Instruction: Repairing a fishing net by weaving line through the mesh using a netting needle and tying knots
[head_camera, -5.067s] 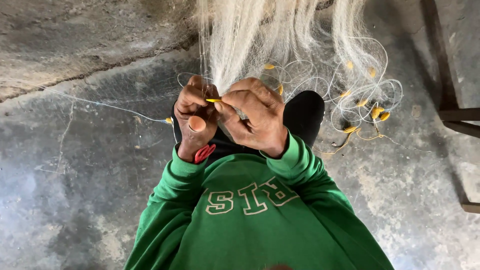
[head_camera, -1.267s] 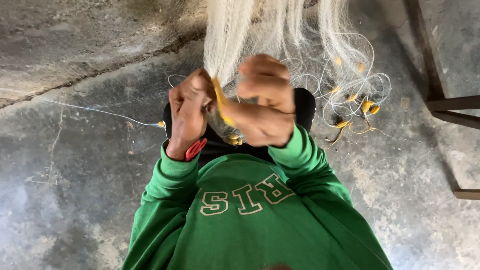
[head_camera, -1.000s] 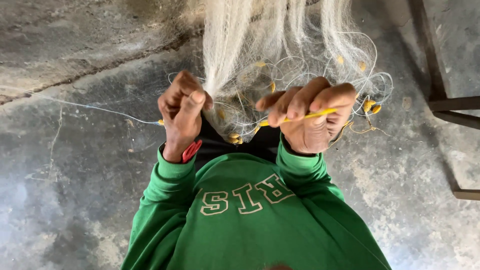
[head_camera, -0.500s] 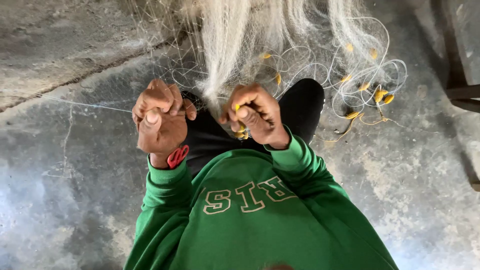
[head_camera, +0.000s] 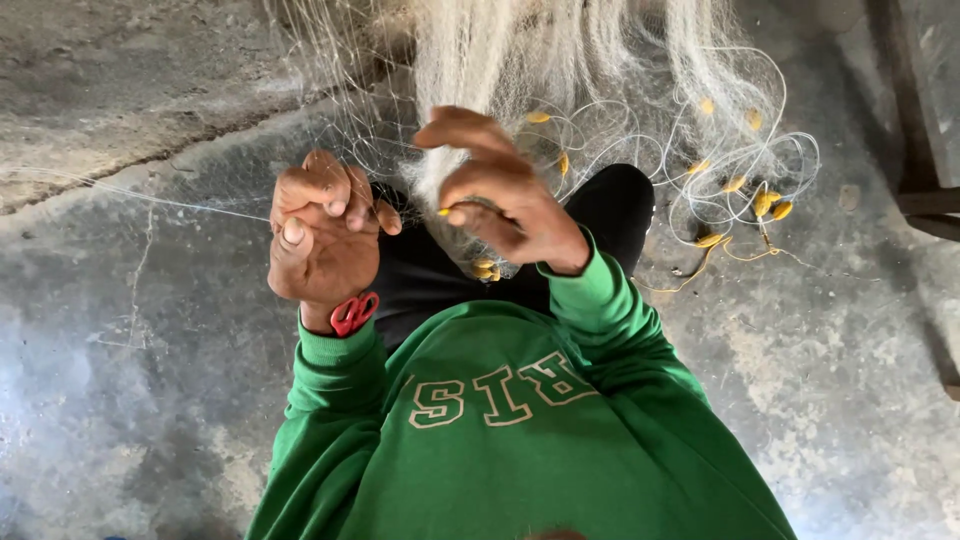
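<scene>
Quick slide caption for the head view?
Left hand pinches fishing net; right hand holds a yellow netting needle.

Soft, even daylight falls on the concrete floor (head_camera: 150, 400), brightest on a washed-out patch below the left hand (head_camera: 320, 240). Shadows are faint. The right hand (head_camera: 500, 195) shows slight motion blur, and the pale net (head_camera: 560, 60) above it looks hazy and overexposed.

One camera only, on the person's head, is looking steeply down along the green sweatshirt (head_camera: 520, 440) to the grey concrete floor (head_camera: 140, 400). It is sitting close to both raised hands, which are filling the middle of the frame. No second view is sharing this scene.
</scene>
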